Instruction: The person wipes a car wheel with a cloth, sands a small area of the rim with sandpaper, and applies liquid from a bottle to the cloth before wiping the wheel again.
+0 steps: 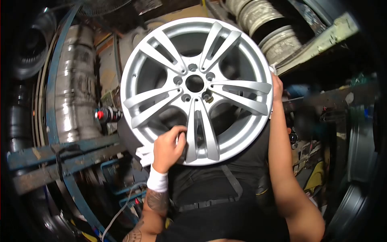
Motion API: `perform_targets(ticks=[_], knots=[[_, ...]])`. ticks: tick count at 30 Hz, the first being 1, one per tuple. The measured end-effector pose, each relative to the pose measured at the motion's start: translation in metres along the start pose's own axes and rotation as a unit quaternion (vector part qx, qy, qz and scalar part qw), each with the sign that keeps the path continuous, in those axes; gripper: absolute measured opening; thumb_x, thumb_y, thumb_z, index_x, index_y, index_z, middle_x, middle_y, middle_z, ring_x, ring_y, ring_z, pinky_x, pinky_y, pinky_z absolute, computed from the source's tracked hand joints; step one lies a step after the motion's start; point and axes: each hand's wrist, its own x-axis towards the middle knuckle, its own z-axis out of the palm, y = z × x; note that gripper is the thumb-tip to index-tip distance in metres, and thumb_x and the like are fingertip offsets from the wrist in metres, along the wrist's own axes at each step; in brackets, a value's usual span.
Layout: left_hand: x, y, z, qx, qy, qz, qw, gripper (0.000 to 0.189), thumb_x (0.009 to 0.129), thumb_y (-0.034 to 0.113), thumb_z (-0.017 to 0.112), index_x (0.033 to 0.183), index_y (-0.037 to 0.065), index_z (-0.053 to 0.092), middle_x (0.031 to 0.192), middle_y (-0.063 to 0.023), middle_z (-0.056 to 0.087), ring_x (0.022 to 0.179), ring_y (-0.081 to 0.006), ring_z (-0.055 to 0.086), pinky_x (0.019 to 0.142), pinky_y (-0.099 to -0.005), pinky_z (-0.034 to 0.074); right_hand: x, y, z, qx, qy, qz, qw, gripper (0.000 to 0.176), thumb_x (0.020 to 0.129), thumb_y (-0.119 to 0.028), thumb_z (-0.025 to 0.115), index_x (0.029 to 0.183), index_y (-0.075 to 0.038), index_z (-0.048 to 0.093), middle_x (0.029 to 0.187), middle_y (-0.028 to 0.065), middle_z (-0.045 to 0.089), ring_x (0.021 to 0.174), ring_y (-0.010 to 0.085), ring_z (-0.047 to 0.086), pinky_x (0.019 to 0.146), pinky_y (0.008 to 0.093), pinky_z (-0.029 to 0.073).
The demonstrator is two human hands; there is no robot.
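And here's the wheel (219, 87), silver, spread between the two hands! The left hand (168, 148) curls by a lower spoke, thumb near bent forefinger; whether it pinches anything, can't tell. The right hand (277, 89) is up against the far edge, its fingers hidden, grip unclear. Stacked rims (78, 90) stand beyond the left hand.

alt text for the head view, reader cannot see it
A five-spoke silver wheel rim fills the middle, the wearer's left hand at its lower left, the right hand at its right edge. More rims are stacked nearby.
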Motion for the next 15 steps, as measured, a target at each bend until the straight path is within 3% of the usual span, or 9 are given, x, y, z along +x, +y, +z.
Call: perform_targets(ticks=[1,2,4,6,9,10,11,12,15], knots=[[-0.003,-0.005,0.005,0.001,0.018,0.022,1.0,0.015,0.091,0.01,0.065,0.103,0.008,0.074,0.078,-0.0126,0.071,0.066,-0.0294,0.068,0.064,-0.0362,0.053,-0.011,-0.006,0.008,0.016,-0.008,-0.002,1.0,0.036,0.102,-0.023,0.062,0.12,0.007,0.071,0.116,0.0086,0.072,0.105,0.0155,0.065,0.094,0.0278,0.049],[-0.004,-0.012,0.009,-0.02,0.033,0.039,0.999,0.014,0.092,0.007,0.064,0.102,0.007,0.074,0.085,-0.0141,0.072,0.07,-0.0262,0.07,0.067,-0.0346,0.053,-0.014,-0.011,0.011,0.038,0.062,0.012,0.997,0.035,0.102,-0.023,0.062,0.119,0.006,0.071,0.114,0.0081,0.072,0.104,0.0155,0.065,0.093,0.0277,0.049],[-0.019,0.003,0.002,-0.131,0.014,-0.054,0.99,0.016,0.096,0.004,0.06,0.107,0.001,0.072,0.089,-0.0095,0.073,0.073,-0.0144,0.067,0.068,-0.0297,0.051,-0.056,-0.053,0.039,0.122,0.132,0.081,0.98,0.033,0.101,-0.023,0.063,0.117,0.005,0.072,0.112,0.0069,0.072,0.101,0.0155,0.065,0.093,0.0269,0.048],[-0.012,0.011,0.0,-0.236,0.001,-0.099,0.967,0.019,0.1,0.005,0.058,0.111,-0.002,0.071,0.086,-0.0025,0.071,0.074,-0.0079,0.061,0.067,-0.0259,0.049,-0.024,-0.016,0.016,0.043,0.092,-0.003,0.995,0.034,0.1,-0.023,0.064,0.117,0.006,0.071,0.111,0.0069,0.072,0.101,0.0154,0.064,0.093,0.0274,0.048],[-0.016,-0.007,0.016,-0.228,-0.022,-0.072,0.971,0.017,0.099,0.004,0.058,0.106,-0.002,0.072,0.086,-0.006,0.074,0.072,-0.0099,0.063,0.067,-0.0265,0.05,-0.012,-0.008,0.011,0.023,0.074,-0.059,0.995,0.035,0.101,-0.024,0.064,0.116,0.006,0.071,0.11,0.0077,0.072,0.099,0.0149,0.064,0.091,0.0272,0.048],[-0.011,-0.01,0.024,-0.145,0.012,0.022,0.989,0.016,0.097,0.003,0.058,0.104,-0.002,0.073,0.088,-0.0106,0.075,0.07,-0.0141,0.065,0.067,-0.0273,0.051,0.008,-0.004,-0.007,0.01,0.072,-0.063,0.995,0.034,0.101,-0.024,0.064,0.116,0.006,0.071,0.109,0.0076,0.072,0.099,0.0148,0.064,0.09,0.0271,0.048],[-0.01,0.001,0.022,-0.151,-0.002,0.019,0.988,0.016,0.095,0.001,0.059,0.104,-0.002,0.073,0.083,-0.0123,0.072,0.067,-0.0182,0.065,0.066,-0.0288,0.051,-0.007,0.015,-0.017,-0.007,0.071,-0.039,0.997,0.034,0.102,-0.024,0.064,0.116,0.006,0.071,0.109,0.0076,0.072,0.099,0.0147,0.065,0.09,0.027,0.048],[-0.016,0.015,0.013,-0.14,-0.036,-0.003,0.989,0.016,0.095,0.001,0.06,0.104,-0.002,0.073,0.081,-0.0114,0.07,0.066,-0.0181,0.064,0.065,-0.0291,0.05,-0.03,-0.019,0.016,0.088,0.082,0.031,0.992,0.034,0.101,-0.023,0.065,0.116,0.007,0.071,0.107,0.0074,0.072,0.098,0.0151,0.065,0.089,0.0277,0.048],[-0.013,0.019,0.012,-0.199,-0.074,-0.014,0.977,0.015,0.096,0.003,0.062,0.106,-0.001,0.073,0.075,-0.0053,0.067,0.066,-0.0114,0.061,0.062,-0.0278,0.047,-0.038,-0.023,0.024,0.019,0.115,-0.1,0.988,0.034,0.104,-0.021,0.062,0.118,0.009,0.069,0.105,0.0073,0.073,0.092,0.0123,0.065,0.084,0.0265,0.05]])
